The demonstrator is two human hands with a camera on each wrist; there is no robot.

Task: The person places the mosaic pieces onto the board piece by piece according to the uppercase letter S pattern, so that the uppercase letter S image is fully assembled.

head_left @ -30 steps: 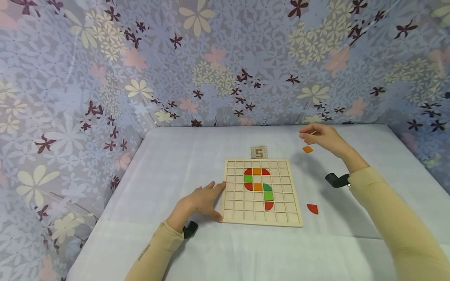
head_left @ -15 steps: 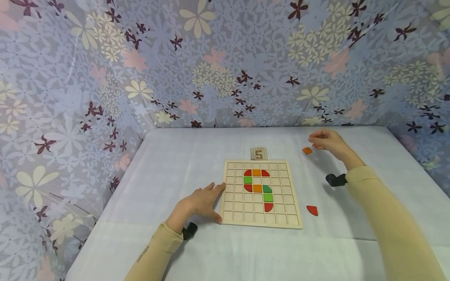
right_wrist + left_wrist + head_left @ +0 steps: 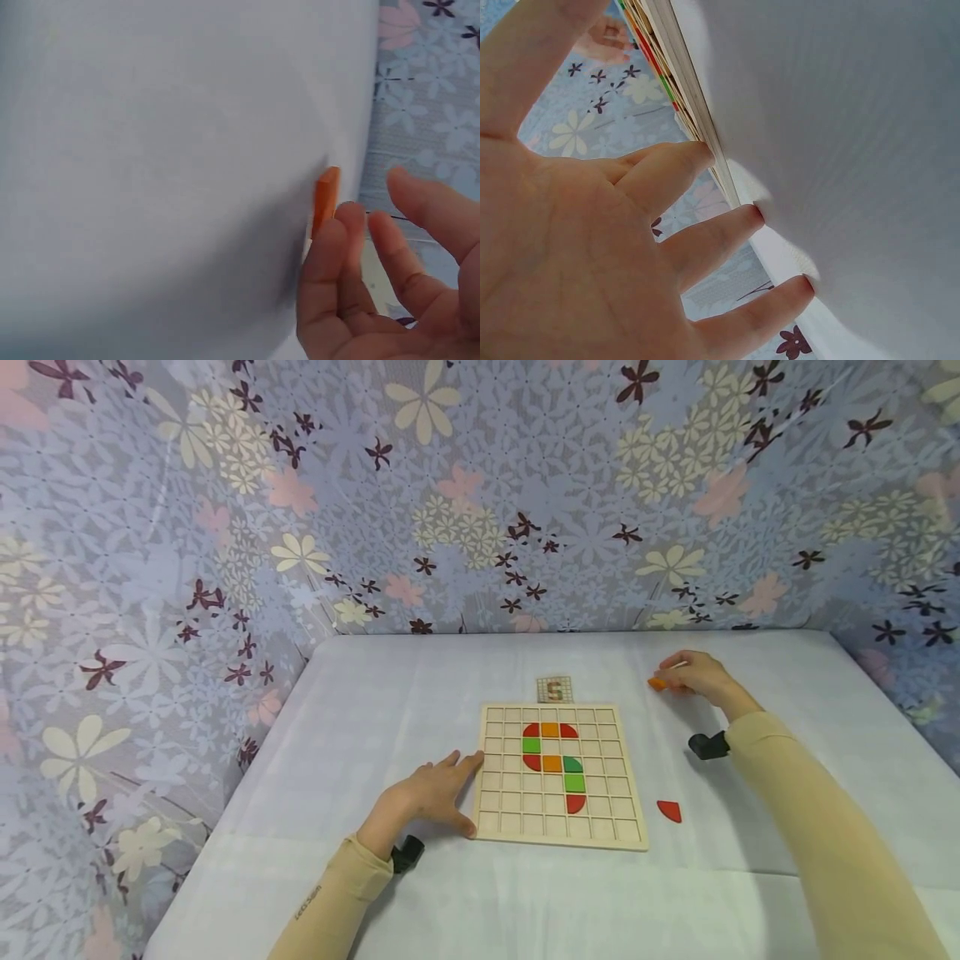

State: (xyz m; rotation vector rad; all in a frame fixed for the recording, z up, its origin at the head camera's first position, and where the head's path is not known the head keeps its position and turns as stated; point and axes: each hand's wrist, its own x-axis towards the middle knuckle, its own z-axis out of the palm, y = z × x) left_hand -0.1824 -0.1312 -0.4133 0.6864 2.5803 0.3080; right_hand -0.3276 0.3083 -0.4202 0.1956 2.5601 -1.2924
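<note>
My left hand (image 3: 431,793) rests with spread fingers at the left edge of a wooden grid board (image 3: 510,820); thumb and a fingertip touch its side. The left wrist view shows the board edge-on beside the fingers (image 3: 679,176). Red, orange, green and teal tiles, one a light green tile (image 3: 574,783), form an S-like figure in the board's cells. Beyond the board's far right corner, my right hand (image 3: 696,677) pinches an orange tile (image 3: 325,196) low over the table, between curled thumb and finger. A red quarter-round tile (image 3: 670,811) lies right of the board.
A small card (image 3: 554,689) with a gridded S pattern lies against the board's far edge. White cloth covers the table (image 3: 375,693). Flowered fabric (image 3: 480,510) rises behind it and at both sides. A black wrist camera (image 3: 708,745) sits under the right wrist.
My right hand has come down, first drifting right, onto the orange tile and now pinches it; before, the tile lay loose on the cloth. My left hand and the board stay put.
</note>
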